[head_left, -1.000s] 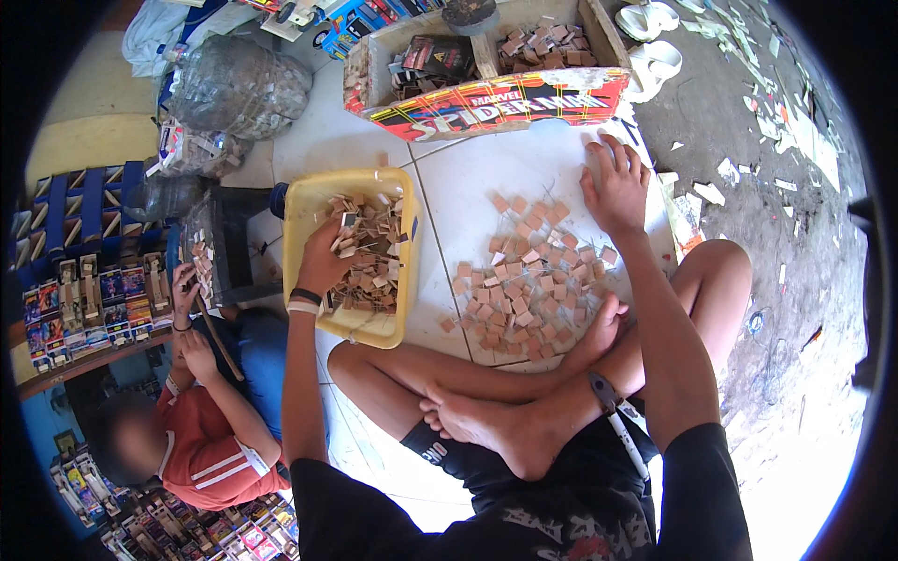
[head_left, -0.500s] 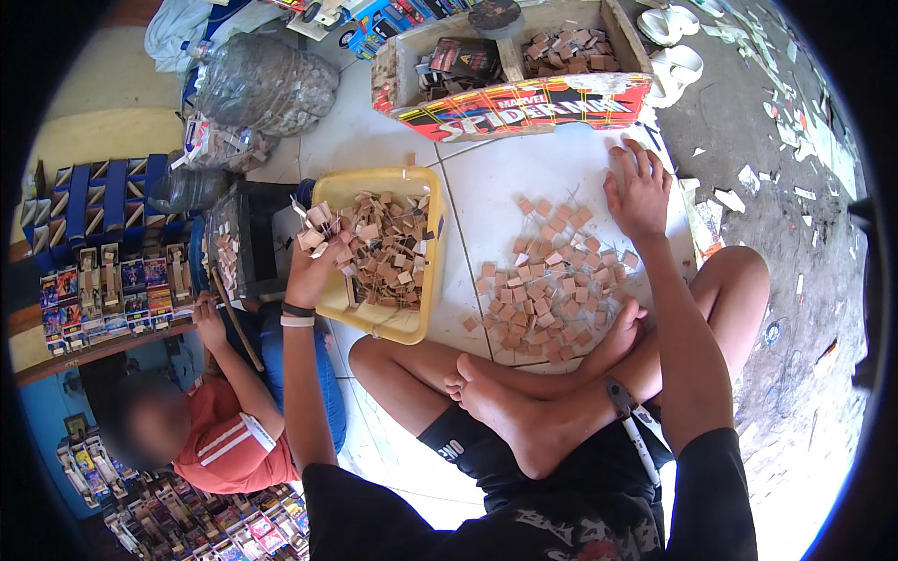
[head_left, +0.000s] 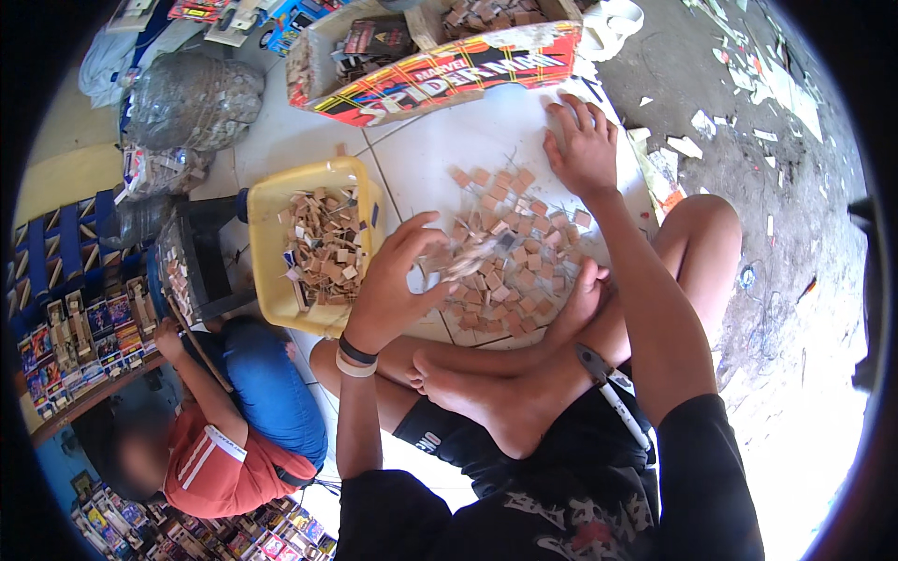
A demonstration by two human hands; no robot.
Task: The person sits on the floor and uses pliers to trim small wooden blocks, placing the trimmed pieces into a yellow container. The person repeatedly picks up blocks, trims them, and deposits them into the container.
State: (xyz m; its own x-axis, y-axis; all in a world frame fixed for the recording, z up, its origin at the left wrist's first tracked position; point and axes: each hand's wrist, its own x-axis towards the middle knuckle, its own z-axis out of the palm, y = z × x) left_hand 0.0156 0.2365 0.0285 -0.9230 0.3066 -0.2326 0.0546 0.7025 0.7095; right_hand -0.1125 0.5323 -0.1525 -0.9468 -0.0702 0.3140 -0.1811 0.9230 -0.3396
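My left hand point(head_left: 388, 285) hovers over the left side of a pile of small square brown pieces point(head_left: 524, 262) on the white tiles, its thumb and fingers apart. Blurred pieces point(head_left: 472, 259) are in the air just beyond its fingertips, above the pile. Many of the squares have thin stick-like or wire-like parts on them. To the left of that hand stands a yellow basin point(head_left: 268, 257) with more such pieces. My right hand point(head_left: 586, 154) lies on the tiles beyond the pile with spread fingers, holding nothing.
A wooden box point(head_left: 449, 79) with a red printed front and two compartments of pieces stands at the far side. Stuffed plastic bags point(head_left: 196, 103) are at the far left. A co-worker in a red shirt point(head_left: 220, 463) sits at left. My crossed legs point(head_left: 505, 402) border the pile.
My left hand has moved right from the basin to the pile, and the pieces it held are leaving its fingers. My right hand stays on the tiles. The whole view has shifted.
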